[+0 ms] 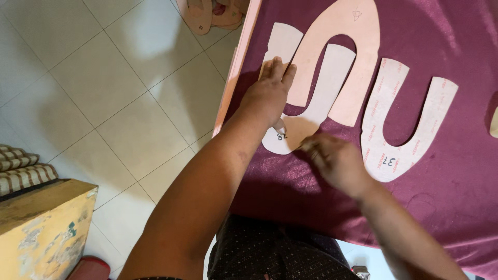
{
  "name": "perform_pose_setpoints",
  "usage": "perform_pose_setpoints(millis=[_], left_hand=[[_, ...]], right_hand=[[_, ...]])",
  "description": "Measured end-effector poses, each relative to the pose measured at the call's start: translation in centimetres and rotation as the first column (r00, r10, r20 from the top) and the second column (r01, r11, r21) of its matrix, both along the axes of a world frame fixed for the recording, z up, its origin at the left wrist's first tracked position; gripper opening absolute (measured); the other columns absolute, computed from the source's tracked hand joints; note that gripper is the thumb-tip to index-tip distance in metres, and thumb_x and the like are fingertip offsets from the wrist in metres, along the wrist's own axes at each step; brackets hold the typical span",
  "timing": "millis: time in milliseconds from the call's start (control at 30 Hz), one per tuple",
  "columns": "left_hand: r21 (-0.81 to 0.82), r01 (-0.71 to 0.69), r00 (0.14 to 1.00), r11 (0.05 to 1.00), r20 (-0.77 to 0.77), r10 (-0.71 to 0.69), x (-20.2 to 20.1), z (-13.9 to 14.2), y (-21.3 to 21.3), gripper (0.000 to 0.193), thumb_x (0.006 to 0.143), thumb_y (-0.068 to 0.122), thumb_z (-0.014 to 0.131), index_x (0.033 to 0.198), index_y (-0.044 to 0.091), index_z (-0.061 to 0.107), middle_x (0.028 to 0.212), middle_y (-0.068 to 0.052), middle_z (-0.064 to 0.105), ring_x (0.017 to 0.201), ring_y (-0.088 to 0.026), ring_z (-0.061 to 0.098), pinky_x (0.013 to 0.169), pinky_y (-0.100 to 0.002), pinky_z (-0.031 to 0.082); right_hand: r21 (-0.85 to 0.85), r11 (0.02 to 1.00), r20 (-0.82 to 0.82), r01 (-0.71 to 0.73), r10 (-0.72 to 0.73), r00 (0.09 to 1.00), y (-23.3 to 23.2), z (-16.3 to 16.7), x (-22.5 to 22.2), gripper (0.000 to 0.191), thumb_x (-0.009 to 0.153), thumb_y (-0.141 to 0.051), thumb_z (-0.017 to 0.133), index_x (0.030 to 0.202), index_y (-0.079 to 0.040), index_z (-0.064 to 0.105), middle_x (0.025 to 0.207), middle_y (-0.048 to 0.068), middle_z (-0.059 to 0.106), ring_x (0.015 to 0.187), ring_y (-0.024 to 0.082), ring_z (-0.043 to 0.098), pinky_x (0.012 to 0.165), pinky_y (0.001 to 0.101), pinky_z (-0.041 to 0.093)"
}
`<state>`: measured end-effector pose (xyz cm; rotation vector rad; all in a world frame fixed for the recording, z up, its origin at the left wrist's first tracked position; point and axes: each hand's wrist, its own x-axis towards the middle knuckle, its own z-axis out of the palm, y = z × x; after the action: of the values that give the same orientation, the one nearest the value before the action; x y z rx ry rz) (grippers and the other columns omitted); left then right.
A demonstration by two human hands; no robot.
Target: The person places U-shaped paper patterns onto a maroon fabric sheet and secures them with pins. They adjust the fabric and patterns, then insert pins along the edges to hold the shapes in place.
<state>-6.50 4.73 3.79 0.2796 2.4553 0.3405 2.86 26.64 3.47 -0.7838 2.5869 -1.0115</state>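
A white U-shaped pattern [306, 98] on maroon fabric [446, 171] is pressed flat by the left hand [267, 96], fingers together; the blurred right hand [334, 161] is seen at its curve, grip indiscernible

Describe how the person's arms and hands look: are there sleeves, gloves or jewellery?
Both forearms are bare, with no sleeves in view. The left hand wears no glove or visible ring. The right hand is motion-blurred, so small details cannot be told.
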Motion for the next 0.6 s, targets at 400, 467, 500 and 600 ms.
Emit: perform_pose_setpoints(millis=[400, 467, 500, 600], left_hand=[[-0.027, 0.002, 0.998, 1.000, 0.058, -0.001, -0.4, 0.2, 0.2, 0.143, 0.057, 0.020, 0.100, 0.162, 0.016, 0.003, 0.169, -0.020, -0.002, 0.157, -0.036, 0.002, 0.121, -0.034, 0.031], [-0.028, 0.006, 0.999, 1.000, 0.034, -0.005, -0.3, 0.5, 0.2, 0.141, 0.057, 0.017, 0.099, 0.162, 0.019, 0.006, 0.169, -0.019, -0.003, 0.157, -0.035, 0.002, 0.121, -0.035, 0.031], [-0.030, 0.007, 1.000, 1.000, 0.022, -0.006, -0.3, 0.7, 0.2, 0.139, 0.057, 0.015, 0.099, 0.162, 0.021, 0.008, 0.170, -0.019, -0.004, 0.157, -0.034, 0.002, 0.121, -0.035, 0.030], [-0.048, 0.017, 0.999, 0.999, 0.044, -0.015, -0.3, 1.1, 0.4, 0.143, 0.055, 0.021, 0.101, 0.163, 0.018, 0.007, 0.168, -0.022, -0.003, 0.156, -0.037, 0.003, 0.125, -0.035, 0.025]], right_hand=[[-0.040, 0.999, -0.152, -0.025, 0.019, 0.988, -0.5, -0.4, 1.6, 0.010, 0.098, -0.011, 0.065, 0.101, -0.002, 0.069, 0.103, 0.016, 0.078, 0.091, 0.027, 0.076, 0.082, 0.0360, 0.065], [-0.056, 0.997, -0.089, 0.059, -0.063, 0.994, -0.3, -0.7, 0.7, 0.011, 0.099, -0.010, 0.065, 0.103, -0.001, 0.069, 0.100, 0.016, 0.077, 0.089, 0.027, 0.077, 0.080, 0.0363, 0.065], [-0.027, 0.988, -0.016, 0.149, -0.149, 0.989, 0.1, -0.8, -0.3, 0.013, 0.098, -0.010, 0.066, 0.104, 0.000, 0.070, 0.095, 0.016, 0.077, 0.085, 0.027, 0.077, 0.077, 0.0366, 0.064], [0.058, 0.941, 0.097, 0.333, -0.337, 0.936, 1.3, -0.9, -3.6, 0.015, 0.103, -0.013, 0.063, 0.109, -0.001, 0.071, 0.095, 0.015, 0.076, 0.080, 0.024, 0.077, 0.070, 0.0331, 0.065]])
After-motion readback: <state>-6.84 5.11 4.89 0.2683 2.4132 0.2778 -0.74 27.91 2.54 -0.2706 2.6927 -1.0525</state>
